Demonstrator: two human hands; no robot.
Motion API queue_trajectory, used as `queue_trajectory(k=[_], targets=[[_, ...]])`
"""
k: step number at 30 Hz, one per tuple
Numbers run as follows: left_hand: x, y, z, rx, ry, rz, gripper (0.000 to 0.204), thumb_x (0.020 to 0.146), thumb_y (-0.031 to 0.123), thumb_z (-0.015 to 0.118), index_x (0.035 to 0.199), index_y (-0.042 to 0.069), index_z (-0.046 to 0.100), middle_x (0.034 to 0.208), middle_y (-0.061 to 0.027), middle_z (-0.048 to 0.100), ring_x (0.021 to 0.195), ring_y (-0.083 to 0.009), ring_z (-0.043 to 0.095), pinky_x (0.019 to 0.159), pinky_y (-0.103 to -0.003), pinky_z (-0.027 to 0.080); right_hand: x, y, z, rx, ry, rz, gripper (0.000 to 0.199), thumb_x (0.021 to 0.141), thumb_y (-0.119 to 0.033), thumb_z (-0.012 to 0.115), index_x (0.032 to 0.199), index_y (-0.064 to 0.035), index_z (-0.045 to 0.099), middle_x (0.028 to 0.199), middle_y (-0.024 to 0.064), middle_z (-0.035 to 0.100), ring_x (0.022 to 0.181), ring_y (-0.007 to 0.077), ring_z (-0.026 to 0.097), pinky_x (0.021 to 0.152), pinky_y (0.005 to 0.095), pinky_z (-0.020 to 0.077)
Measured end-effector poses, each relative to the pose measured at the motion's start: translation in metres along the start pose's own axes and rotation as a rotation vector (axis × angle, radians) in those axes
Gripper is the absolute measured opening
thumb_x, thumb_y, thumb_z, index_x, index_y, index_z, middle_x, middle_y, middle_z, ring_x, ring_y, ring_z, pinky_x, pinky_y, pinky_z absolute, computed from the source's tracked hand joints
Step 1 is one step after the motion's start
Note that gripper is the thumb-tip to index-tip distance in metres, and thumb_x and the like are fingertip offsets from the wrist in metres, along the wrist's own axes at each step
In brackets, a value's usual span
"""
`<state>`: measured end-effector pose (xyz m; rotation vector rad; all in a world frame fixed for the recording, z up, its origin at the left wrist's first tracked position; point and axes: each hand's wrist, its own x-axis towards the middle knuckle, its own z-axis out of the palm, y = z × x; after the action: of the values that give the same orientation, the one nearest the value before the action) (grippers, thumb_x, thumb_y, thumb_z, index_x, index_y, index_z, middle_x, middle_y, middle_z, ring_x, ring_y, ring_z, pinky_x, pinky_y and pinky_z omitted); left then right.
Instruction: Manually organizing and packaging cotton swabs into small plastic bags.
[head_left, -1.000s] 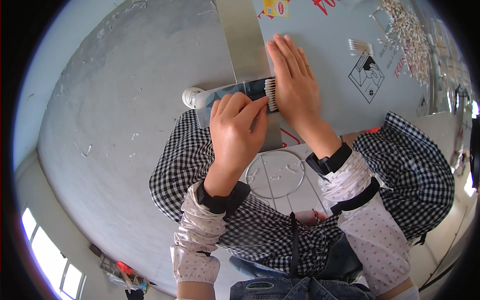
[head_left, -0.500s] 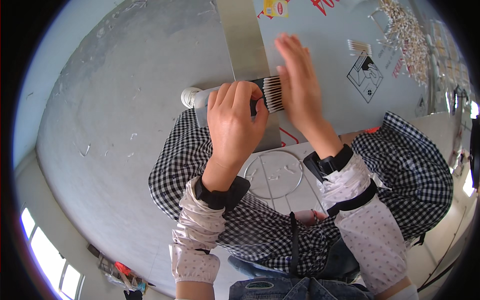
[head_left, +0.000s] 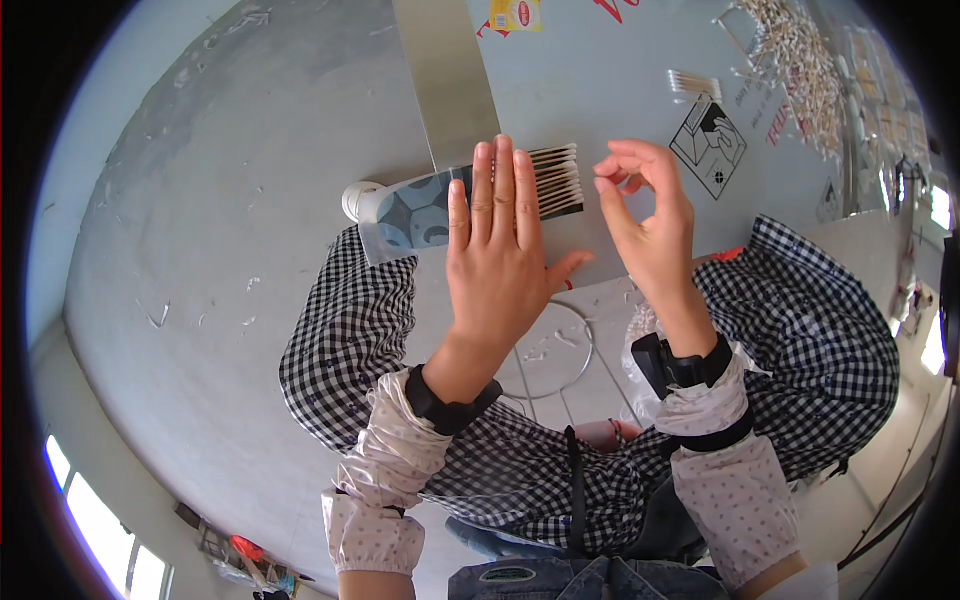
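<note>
Pouch, patterned (head_left: 412,214), one: lay across the edge of the desk (head_left: 590,100). Swab row (head_left: 560,178), one: alignment appeared done at the pouch's right end; depth inside hidden. Left hand (head_left: 497,272): flat over the pouch, grip extended, clasping nothing. Right hand (head_left: 657,222): curled beside the row, grip's closure unclear. Left outside the pouch: small bundle (head_left: 693,84), loose heap (head_left: 795,65).

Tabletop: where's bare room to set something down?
Free: grey patch between yellow packet, small swab row, left hand and right hand; metal strip beyond the pouch. Crowded: swab pile on the right, and where the left hand lies over the pouch.
</note>
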<state>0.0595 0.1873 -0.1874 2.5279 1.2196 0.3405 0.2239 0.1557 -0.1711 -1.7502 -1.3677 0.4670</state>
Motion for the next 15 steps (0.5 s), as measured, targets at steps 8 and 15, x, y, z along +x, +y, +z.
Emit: queue_trajectory(k=[8, 15], targets=[[0.002, -0.001, 0.002, 0.098, -0.053, -0.008, 0.107, 0.083, 0.073, 0.046, 0.148, -0.010, 0.029, 0.156, -0.0244, 0.028, 0.148, -0.0363, 0.023, 0.118, -0.051, 0.020, 0.017, -0.001, 0.008, -0.133, -0.089, -0.216, 0.034, 0.078, 0.009, 0.065, 0.108, -0.0038, 0.056, 0.082, 0.0052, 0.062, 0.072, 0.0196, 0.063, 0.060, 0.0313, 0.0511], [0.004, -0.001, 0.002, 0.100, -0.051, 0.002, 0.107, 0.082, 0.073, 0.046, 0.147, -0.010, 0.030, 0.156, -0.0245, 0.029, 0.148, -0.0363, 0.024, 0.118, -0.051, 0.021, 0.024, -0.002, 0.005, -0.201, -0.189, -0.235, 0.028, 0.079, 0.006, 0.065, 0.103, -0.0052, 0.054, 0.078, 0.0057, 0.059, 0.069, 0.0236, 0.060, 0.059, 0.0353, 0.0499]])
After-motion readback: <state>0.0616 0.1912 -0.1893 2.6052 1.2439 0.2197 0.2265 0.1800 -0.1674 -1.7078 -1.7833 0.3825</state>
